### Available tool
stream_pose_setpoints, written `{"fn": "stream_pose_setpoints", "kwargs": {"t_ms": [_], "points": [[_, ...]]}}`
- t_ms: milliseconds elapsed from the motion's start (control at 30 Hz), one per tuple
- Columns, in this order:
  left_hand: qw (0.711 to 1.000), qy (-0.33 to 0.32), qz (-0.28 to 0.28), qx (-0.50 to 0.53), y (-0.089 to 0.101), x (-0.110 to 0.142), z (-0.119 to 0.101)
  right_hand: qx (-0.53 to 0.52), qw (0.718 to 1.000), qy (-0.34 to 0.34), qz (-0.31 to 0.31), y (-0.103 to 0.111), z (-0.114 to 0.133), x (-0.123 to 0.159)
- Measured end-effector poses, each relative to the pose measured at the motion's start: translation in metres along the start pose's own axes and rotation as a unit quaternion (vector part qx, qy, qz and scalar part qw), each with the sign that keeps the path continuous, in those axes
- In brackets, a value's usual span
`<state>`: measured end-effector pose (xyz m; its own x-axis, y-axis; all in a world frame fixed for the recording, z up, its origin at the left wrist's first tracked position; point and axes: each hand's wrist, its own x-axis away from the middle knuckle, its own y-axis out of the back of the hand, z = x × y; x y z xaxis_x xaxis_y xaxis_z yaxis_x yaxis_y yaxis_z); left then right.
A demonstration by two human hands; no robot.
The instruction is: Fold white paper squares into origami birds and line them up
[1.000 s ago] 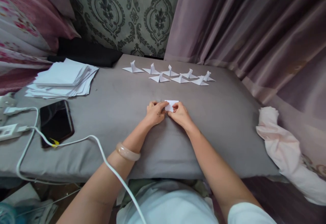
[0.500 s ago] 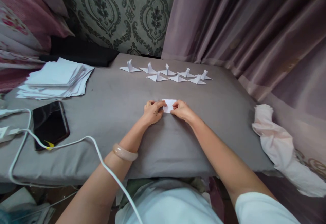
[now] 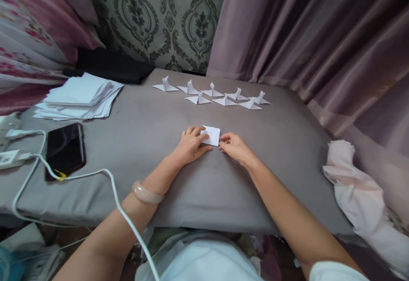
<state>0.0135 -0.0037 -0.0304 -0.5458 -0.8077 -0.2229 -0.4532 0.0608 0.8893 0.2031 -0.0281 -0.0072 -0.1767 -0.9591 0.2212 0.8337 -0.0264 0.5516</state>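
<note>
A small folded white paper [image 3: 212, 136] lies on the grey cloth in front of me. My left hand [image 3: 191, 143] rests over its left side with the fingers spread and the thumb stretched along the near edge. At the right edge of the paper, my right hand [image 3: 234, 146] has its thumb and fingertips pinched together on the corner. Beyond both hands stand several folded white paper figures [image 3: 199, 98] with flat pointed sides and an upright middle, in two loose rows.
A stack of white paper sheets [image 3: 76, 96] lies at the left, with a black phone [image 3: 65, 151] nearer to me. A white cable [image 3: 110, 183] crosses my left forearm. Bunched pale cloth [image 3: 354, 179] lies along the right edge, beside the curtain [image 3: 287, 30].
My right hand has shifted from over the paper to its right edge, uncovering more of it. The left hand has spread its thumb along the near side. The view has shifted slightly.
</note>
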Motion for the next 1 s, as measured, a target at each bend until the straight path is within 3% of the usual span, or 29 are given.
{"fn": "stream_pose_setpoints", "kwargs": {"t_ms": [167, 267, 333, 400, 467, 533, 767, 1000], "points": [[0.998, -0.044, 0.016, -0.032, 0.005, -0.003, 0.000, -0.063, 0.997, 0.015, 0.035, -0.009, 0.000, 0.010], [0.995, -0.073, 0.019, -0.072, 0.008, -0.004, 0.000, -0.053, 0.997, 0.053, 0.010, -0.004, -0.007, 0.009], [0.990, -0.095, 0.018, -0.104, 0.010, -0.004, -0.001, 0.018, 0.989, 0.145, -0.032, 0.002, -0.012, 0.004], [0.983, -0.123, 0.025, -0.133, 0.010, -0.004, -0.002, 0.118, 0.954, 0.271, -0.043, 0.008, -0.015, -0.004], [0.976, -0.141, 0.032, -0.160, 0.009, -0.004, -0.003, 0.193, 0.909, 0.370, -0.003, 0.012, -0.018, -0.012], [0.972, -0.147, 0.035, -0.179, 0.008, -0.003, -0.003, 0.229, 0.879, 0.417, 0.039, 0.011, -0.020, -0.019], [0.982, -0.115, 0.016, -0.149, 0.003, -0.005, 0.000, 0.212, 0.889, 0.405, 0.011, 0.003, -0.025, -0.025], [0.995, -0.067, -0.033, -0.064, 0.007, 0.000, 0.002, 0.305, 0.843, 0.443, -0.003, 0.000, -0.018, -0.020]]}}
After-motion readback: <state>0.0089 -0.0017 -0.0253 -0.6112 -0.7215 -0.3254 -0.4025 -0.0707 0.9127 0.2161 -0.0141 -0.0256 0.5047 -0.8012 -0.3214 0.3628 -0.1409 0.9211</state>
